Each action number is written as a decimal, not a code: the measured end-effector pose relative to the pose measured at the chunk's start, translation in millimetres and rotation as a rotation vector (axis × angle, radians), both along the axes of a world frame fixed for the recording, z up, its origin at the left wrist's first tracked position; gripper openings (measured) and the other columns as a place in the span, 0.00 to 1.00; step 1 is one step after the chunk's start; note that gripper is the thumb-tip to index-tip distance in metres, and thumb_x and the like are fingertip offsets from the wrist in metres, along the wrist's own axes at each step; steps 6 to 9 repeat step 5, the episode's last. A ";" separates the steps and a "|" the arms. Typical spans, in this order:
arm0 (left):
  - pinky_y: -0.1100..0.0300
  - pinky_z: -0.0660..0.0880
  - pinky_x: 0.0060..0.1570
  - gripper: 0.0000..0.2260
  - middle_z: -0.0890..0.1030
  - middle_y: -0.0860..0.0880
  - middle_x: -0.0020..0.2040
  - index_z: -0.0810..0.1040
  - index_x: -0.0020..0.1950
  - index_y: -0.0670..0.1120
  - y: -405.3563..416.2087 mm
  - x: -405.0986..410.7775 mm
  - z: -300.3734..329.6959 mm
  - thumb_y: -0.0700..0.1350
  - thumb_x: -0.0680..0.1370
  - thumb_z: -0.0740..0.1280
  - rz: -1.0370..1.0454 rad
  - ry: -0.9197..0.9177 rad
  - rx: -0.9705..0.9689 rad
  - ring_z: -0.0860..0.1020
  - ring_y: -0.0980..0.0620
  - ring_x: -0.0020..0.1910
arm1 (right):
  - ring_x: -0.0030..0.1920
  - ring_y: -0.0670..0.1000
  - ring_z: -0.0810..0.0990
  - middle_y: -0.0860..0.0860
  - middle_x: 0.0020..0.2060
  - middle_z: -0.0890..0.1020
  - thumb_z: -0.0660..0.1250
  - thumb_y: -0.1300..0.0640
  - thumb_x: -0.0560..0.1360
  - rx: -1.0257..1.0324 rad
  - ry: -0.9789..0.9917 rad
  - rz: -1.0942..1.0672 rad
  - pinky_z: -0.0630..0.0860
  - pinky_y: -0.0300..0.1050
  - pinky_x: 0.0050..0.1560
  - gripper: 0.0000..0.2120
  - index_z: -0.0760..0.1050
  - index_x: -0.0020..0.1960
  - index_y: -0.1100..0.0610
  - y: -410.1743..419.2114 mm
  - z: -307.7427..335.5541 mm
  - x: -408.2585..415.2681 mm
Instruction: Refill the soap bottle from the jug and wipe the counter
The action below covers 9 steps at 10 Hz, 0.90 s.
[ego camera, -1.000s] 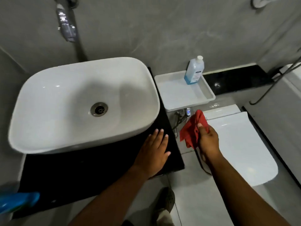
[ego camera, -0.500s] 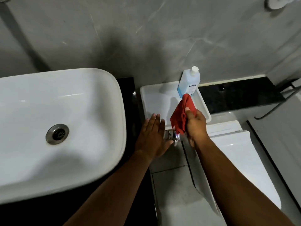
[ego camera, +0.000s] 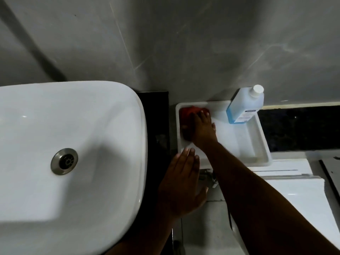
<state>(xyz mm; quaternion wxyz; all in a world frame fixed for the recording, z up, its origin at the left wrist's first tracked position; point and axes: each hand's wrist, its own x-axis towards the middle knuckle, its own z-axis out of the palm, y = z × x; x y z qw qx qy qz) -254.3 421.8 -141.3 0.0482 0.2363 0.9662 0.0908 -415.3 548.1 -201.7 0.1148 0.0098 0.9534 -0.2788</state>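
My right hand presses a red cloth flat into the far left corner of a white tray beside the sink. The fingers lie straight over the cloth. A clear soap bottle with blue liquid low inside and a white cap stands in the tray's far right corner against the wall. My left hand hovers open with straight fingers at the tray's near left corner, fingertips at its rim. No jug is in view.
A white basin with a metal drain fills the left, sitting on a black counter. A white toilet lid lies lower right. A dark granite ledge runs along the right wall.
My right hand moved forward and left from above the tray's front edge and laid the red cloth down inside the tray. The left hand stayed near the tray's front corner.
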 end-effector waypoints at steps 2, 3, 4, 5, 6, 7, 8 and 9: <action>0.42 0.55 0.73 0.31 0.57 0.42 0.76 0.56 0.76 0.43 1.1 0.0 4.8 0.61 0.78 0.51 0.016 -0.003 -0.006 0.54 0.43 0.76 | 0.75 0.54 0.34 0.50 0.77 0.40 0.45 0.33 0.76 0.199 0.032 0.247 0.33 0.60 0.71 0.32 0.44 0.76 0.44 9.2 -22.7 6.9; 0.42 0.55 0.73 0.32 0.58 0.42 0.76 0.57 0.76 0.43 1.2 -1.0 4.8 0.60 0.78 0.52 0.018 -0.005 -0.010 0.54 0.43 0.76 | 0.75 0.54 0.34 0.50 0.77 0.39 0.46 0.35 0.78 0.252 0.008 0.267 0.33 0.58 0.72 0.32 0.41 0.76 0.45 5.8 -30.2 2.9; 0.42 0.53 0.73 0.31 0.59 0.42 0.76 0.57 0.75 0.42 0.6 0.5 4.8 0.60 0.77 0.53 0.003 0.019 0.003 0.55 0.43 0.76 | 0.76 0.54 0.35 0.51 0.77 0.40 0.47 0.37 0.79 0.190 -0.030 0.254 0.35 0.58 0.73 0.31 0.42 0.77 0.47 7.3 -15.8 7.3; 0.41 0.51 0.72 0.32 0.62 0.41 0.75 0.60 0.74 0.42 -0.4 1.2 6.0 0.61 0.76 0.54 0.020 0.036 -0.058 0.57 0.43 0.75 | 0.76 0.55 0.40 0.53 0.78 0.46 0.50 0.40 0.79 0.024 0.102 0.120 0.41 0.60 0.75 0.30 0.47 0.77 0.50 16.7 16.2 22.4; 0.41 0.51 0.72 0.32 0.62 0.41 0.75 0.60 0.74 0.42 -0.4 1.2 6.0 0.61 0.76 0.54 0.020 0.036 -0.058 0.57 0.43 0.75 | 0.76 0.55 0.40 0.53 0.78 0.46 0.50 0.40 0.79 0.024 0.102 0.120 0.41 0.60 0.75 0.30 0.47 0.77 0.50 16.7 16.2 22.4; 0.41 0.51 0.72 0.32 0.62 0.41 0.75 0.60 0.74 0.42 -0.4 1.2 6.0 0.61 0.76 0.54 0.020 0.036 -0.058 0.57 0.43 0.75 | 0.76 0.55 0.40 0.53 0.78 0.46 0.50 0.40 0.79 0.024 0.102 0.120 0.41 0.60 0.75 0.30 0.47 0.77 0.50 16.7 16.2 22.4; 0.41 0.51 0.72 0.32 0.62 0.41 0.75 0.60 0.74 0.42 -0.4 1.2 6.0 0.61 0.76 0.54 0.020 0.036 -0.058 0.57 0.43 0.75 | 0.76 0.55 0.40 0.53 0.78 0.46 0.50 0.40 0.79 0.024 0.102 0.120 0.41 0.60 0.75 0.30 0.47 0.77 0.50 16.7 16.2 22.4; 0.41 0.51 0.72 0.32 0.62 0.41 0.75 0.60 0.74 0.42 -0.4 1.2 6.0 0.61 0.76 0.54 0.020 0.036 -0.058 0.57 0.43 0.75 | 0.76 0.55 0.40 0.53 0.78 0.46 0.50 0.40 0.79 0.024 0.102 0.120 0.41 0.60 0.75 0.30 0.47 0.77 0.50 16.7 16.2 22.4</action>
